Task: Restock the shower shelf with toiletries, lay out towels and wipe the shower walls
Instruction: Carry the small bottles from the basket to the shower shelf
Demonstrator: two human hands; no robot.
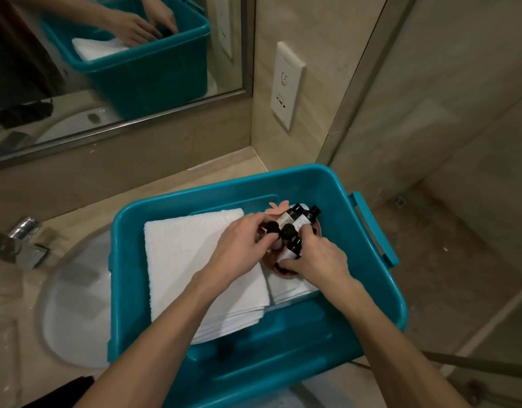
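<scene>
Over the sink [77, 304], at the table's right end near the wall corner, a teal bin [380, 278] is sitting with folded white towels [183, 260] lying inside. Small black-capped toiletry bottles [298, 219] are standing on a pink tray [276, 209] in the bin's far right part, just beside the towels. Left hand [242, 245] is pinching one bottle's cap with curled fingers; right hand [318, 260] is curling round another bottle.
</scene>
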